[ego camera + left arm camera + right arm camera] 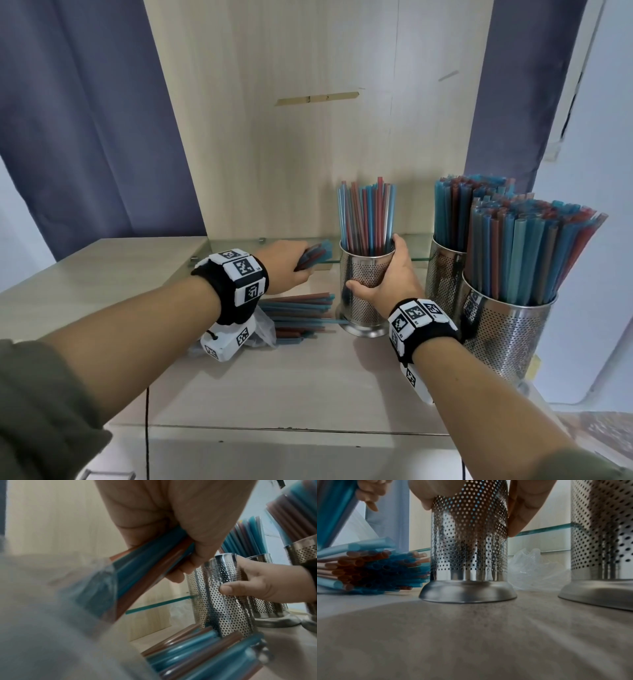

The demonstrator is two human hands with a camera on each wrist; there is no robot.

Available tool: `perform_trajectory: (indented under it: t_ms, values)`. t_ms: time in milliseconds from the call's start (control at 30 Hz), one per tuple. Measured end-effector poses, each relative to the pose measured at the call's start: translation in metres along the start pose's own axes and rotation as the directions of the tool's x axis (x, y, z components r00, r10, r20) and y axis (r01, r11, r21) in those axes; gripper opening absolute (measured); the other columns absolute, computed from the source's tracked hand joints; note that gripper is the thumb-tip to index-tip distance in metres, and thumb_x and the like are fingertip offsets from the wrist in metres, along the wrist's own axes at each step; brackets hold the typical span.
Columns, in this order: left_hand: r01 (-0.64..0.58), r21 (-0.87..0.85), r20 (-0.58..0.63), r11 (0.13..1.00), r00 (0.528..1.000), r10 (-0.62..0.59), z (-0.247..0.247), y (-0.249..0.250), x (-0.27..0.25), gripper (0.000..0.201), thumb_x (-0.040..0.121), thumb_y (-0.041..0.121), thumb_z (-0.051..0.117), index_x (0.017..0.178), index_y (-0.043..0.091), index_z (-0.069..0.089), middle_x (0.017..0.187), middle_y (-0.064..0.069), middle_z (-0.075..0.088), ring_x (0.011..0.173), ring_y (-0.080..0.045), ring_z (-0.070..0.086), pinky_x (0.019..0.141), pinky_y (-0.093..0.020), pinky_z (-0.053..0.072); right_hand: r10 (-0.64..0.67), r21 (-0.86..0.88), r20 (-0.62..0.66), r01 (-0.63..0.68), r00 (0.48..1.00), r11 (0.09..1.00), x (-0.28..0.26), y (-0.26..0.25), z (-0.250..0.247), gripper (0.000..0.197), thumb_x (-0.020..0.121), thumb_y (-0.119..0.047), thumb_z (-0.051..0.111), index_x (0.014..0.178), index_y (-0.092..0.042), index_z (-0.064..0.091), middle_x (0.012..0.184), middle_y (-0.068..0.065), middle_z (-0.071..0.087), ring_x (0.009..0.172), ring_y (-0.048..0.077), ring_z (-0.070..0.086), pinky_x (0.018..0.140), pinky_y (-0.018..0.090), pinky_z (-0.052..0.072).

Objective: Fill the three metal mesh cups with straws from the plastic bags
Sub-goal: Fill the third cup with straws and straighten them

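Three perforated metal cups stand on the wooden counter (291, 387). The middle cup (364, 294) (223, 595) (469, 540) is partly filled with upright blue and red straws. My right hand (387, 274) grips it round the wall, thumb in front. My left hand (287, 267) (171, 527) grips a bundle of blue and red straws (315, 256) (145, 568), lifted above the pile. A pile of loose straws (301, 318) (373, 569) lies in an open plastic bag (265, 329) left of the cup. Two full cups (507, 339) (445, 277) stand to the right.
A glass shelf edge (239, 244) runs along the back panel behind the cups. An empty crumpled plastic bag (537, 569) lies behind, between the held cup and the one to its right. Blue curtains (85, 120) hang on both sides. The counter's front edge (291, 430) is near me.
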State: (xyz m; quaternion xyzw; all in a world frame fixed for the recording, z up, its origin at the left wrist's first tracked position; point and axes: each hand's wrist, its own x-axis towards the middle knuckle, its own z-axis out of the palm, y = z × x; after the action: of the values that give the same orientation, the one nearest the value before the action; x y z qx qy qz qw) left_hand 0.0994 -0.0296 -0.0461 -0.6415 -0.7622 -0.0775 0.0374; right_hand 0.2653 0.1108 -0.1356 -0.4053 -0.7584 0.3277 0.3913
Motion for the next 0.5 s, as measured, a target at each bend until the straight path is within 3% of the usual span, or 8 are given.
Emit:
perform_trajectory:
  t_ms: [133, 333, 433, 500]
  values:
    - [0.015, -0.095, -0.040, 0.995, 0.999, -0.019, -0.015, 0.013, 0.009, 0.025, 0.096, 0.031, 0.056, 0.109, 0.010, 0.056, 0.093, -0.009, 0.064, 0.080, -0.024, 0.058, 0.071, -0.031, 0.044, -0.003, 0.001, -0.002, 0.003, 1.000, 1.000, -0.001, -0.001, -0.001, 0.125, 0.059, -0.035, 0.094, 0.154, -0.025, 0.013, 0.147, 0.002, 0.043, 0.137, 0.021, 0.043, 0.115, 0.042, 0.038]
    - [-0.019, -0.344, -0.172, 0.939, 0.984, -0.043, -0.063, 0.014, 0.020, 0.022, 0.096, 0.037, 0.056, 0.082, 0.021, 0.060, 0.078, 0.004, 0.069, 0.080, -0.018, 0.068, 0.088, -0.037, 0.052, -0.006, 0.005, 0.003, 0.006, 1.000, 1.000, 0.000, 0.002, 0.000, 0.128, 0.056, -0.040, 0.094, 0.153, -0.027, 0.011, 0.147, 0.002, 0.044, 0.136, 0.020, 0.043, 0.115, 0.042, 0.038]
    - [-0.082, -0.459, -0.286, 0.885, 0.956, -0.060, -0.088, 0.016, 0.020, 0.027, 0.097, 0.035, 0.055, 0.077, 0.019, 0.062, 0.076, 0.003, 0.068, 0.077, -0.017, 0.067, 0.084, -0.033, 0.053, -0.001, 0.000, 0.001, 0.001, 1.000, 1.000, 0.000, 0.002, 0.001, 0.128, 0.055, -0.041, 0.094, 0.152, -0.028, 0.011, 0.146, 0.001, 0.045, 0.136, 0.021, 0.044, 0.115, 0.044, 0.038]
    - [-0.187, -0.587, -0.395, 0.788, 0.915, -0.077, -0.102, 0.017, 0.019, 0.026, 0.098, 0.029, 0.054, 0.076, 0.017, 0.058, 0.070, 0.003, 0.064, 0.067, -0.013, 0.063, 0.076, -0.028, 0.053, 0.000, -0.006, -0.002, 0.000, 1.000, 1.000, 0.000, 0.002, 0.001, 0.128, 0.055, -0.041, 0.094, 0.152, -0.028, 0.012, 0.146, 0.002, 0.045, 0.136, 0.021, 0.044, 0.114, 0.045, 0.039]
